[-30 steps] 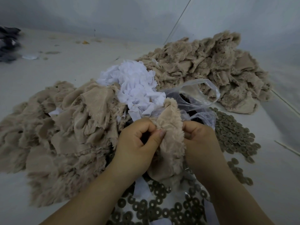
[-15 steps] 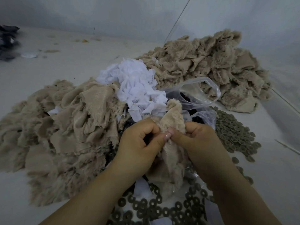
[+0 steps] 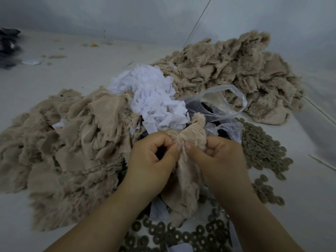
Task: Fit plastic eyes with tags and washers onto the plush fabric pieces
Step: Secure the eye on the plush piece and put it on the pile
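- Head view: the left hand (image 3: 151,160) and the right hand (image 3: 221,159) are both pinching one beige plush piece (image 3: 189,171) just above the bench (image 3: 309,188), thumb tips nearly meeting at a bunched spot on its upper half; each grip is narrow and closed on the fabric.
- Head view: the lower part of the piece is hanging down between the wrists over loose dark washers (image 3: 181,235) lying near the bench's front edge.
- Head view: judging by the pinch, the step in hand is seating or locating an eye post in the fabric; no eye is showing, so I cannot tell whether one is inside the fold.
- Head view: the next move is probably calling for one hand to free itself and reach for a part: the white tags (image 3: 152,95) are lying just behind, the clear bag (image 3: 223,106) beside them, and a washer heap (image 3: 261,148) to the right.
- Head view: plush piles are sitting at left (image 3: 60,148) and at back right (image 3: 236,77).
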Demonstrator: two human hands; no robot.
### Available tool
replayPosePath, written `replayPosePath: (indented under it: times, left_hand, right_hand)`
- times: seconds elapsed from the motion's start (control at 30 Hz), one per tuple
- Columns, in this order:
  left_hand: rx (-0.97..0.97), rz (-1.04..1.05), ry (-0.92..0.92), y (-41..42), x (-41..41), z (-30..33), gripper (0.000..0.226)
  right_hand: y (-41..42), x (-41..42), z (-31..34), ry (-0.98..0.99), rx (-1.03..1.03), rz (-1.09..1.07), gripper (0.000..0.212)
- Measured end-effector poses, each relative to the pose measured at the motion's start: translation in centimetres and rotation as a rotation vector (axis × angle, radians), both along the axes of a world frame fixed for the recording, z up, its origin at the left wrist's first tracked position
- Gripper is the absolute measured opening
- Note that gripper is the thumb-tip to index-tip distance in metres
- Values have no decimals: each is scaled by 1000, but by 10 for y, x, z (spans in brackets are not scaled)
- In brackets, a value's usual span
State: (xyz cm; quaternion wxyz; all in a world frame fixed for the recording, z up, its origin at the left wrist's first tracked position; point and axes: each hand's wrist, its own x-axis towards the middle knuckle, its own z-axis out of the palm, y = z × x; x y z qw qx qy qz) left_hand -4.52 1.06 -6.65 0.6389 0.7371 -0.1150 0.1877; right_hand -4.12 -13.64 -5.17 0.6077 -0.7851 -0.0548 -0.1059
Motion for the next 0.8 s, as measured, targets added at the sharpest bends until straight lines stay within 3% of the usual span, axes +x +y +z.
replayPosePath:
  times: [0.17, 0.33, 0.6, 0.8]
  left_hand:
    - [-32, -8, 25, -2, 0, -1, 22]
    - [95, 85, -74, -3, 0, -2, 12]
    - [82, 99, -80, -3, -1, -3, 13]
    - [170, 160, -101, -6, -2, -2, 22]
  right_hand:
    - [2, 1, -1, -66, -82, -54, 30]
    - [5, -1, -2, -140, -237, -99, 39]
    - [10, -4, -6, -277, -354, -184, 35]
    - [14, -6, -3, -528, -530, -195, 26]
